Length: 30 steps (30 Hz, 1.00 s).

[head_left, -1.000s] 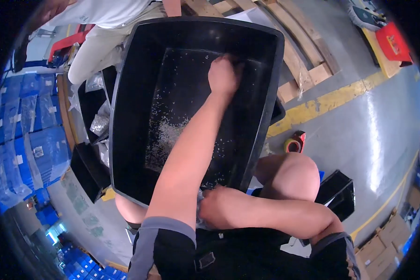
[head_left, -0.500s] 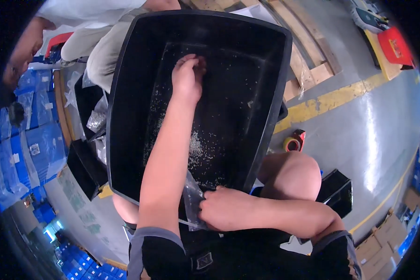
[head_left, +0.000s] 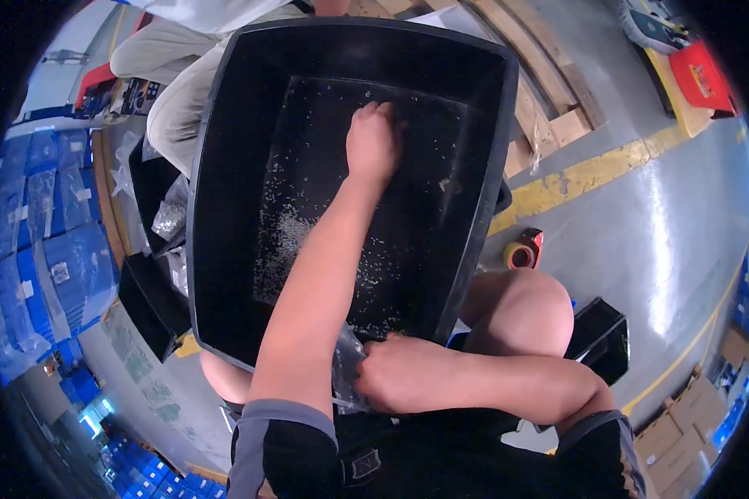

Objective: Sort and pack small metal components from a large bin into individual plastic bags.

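Observation:
A deep black plastic bin (head_left: 308,33) stands before me, with many tiny pale pieces (head_left: 290,237) scattered over its floor, thickest at the left. My left hand (head_left: 373,143) reaches over the far half of the floor. Its fingers curl downward and are closed; what they hold, if anything, is hidden. At the bin's near edge my right hand (head_left: 399,373) is closed around a clear plastic bag (head_left: 345,370). The left forearm covers part of the bag and of the scattered pieces.
Another person's legs (head_left: 179,108) are beside the bin at far left. Small black bins (head_left: 150,303) and a clear bag of small parts (head_left: 171,218) stand left; another black bin (head_left: 601,341) stands right. A tape dispenser (head_left: 524,251) lies on the floor. Wooden pallet (head_left: 549,83) behind.
My left hand has moved right across the bin floor, uncovering a patch of pale pieces at left. The right hand stays at the near edge with the bag. The other person has leaned out of view.

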### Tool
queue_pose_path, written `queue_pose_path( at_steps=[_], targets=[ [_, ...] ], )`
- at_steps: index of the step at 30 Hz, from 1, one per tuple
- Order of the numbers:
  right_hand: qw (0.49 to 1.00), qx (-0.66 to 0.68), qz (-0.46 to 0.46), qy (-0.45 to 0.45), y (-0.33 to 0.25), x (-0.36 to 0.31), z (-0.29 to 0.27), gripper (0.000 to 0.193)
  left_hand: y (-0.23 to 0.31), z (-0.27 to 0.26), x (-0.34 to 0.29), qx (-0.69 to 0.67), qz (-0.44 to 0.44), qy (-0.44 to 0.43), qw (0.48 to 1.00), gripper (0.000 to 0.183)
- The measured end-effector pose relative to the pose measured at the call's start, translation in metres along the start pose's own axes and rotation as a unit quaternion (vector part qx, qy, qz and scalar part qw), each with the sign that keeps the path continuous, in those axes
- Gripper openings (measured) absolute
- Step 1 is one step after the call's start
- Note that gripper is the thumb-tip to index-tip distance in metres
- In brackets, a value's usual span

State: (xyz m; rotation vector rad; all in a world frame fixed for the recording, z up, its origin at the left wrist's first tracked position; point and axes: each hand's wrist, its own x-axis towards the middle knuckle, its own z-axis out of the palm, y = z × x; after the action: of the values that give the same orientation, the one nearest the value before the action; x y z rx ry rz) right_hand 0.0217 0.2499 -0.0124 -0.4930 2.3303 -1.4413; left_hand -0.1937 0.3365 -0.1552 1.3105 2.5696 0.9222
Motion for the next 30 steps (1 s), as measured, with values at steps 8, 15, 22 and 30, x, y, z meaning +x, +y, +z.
queue_pose_path(
  at_steps=[8, 15, 22, 30],
  targets=[
    [0.999, -0.042, 0.001, -0.012, 0.000, 0.000, 0.003, 0.014, -0.008, -0.025, 0.002, -0.578, -0.366, 0.040, 0.728, 0.018],
    [1.000, -0.001, -0.006, 0.011, 0.001, -0.001, -0.003, 0.015, 0.004, -0.006, 0.006, -0.027, -0.107, 0.028, 0.994, 0.022],
    [1.000, 0.007, 0.000, 0.004, -0.002, 0.001, -0.005, 0.016, 0.006, 0.006, 0.005, 0.005, -0.114, 0.056, 0.992, 0.015],
    [0.999, -0.047, -0.003, -0.026, -0.003, 0.000, -0.005, 0.016, 0.035, -0.001, 0.002, -0.428, -0.373, 0.027, 0.823, 0.020]
  ],
)
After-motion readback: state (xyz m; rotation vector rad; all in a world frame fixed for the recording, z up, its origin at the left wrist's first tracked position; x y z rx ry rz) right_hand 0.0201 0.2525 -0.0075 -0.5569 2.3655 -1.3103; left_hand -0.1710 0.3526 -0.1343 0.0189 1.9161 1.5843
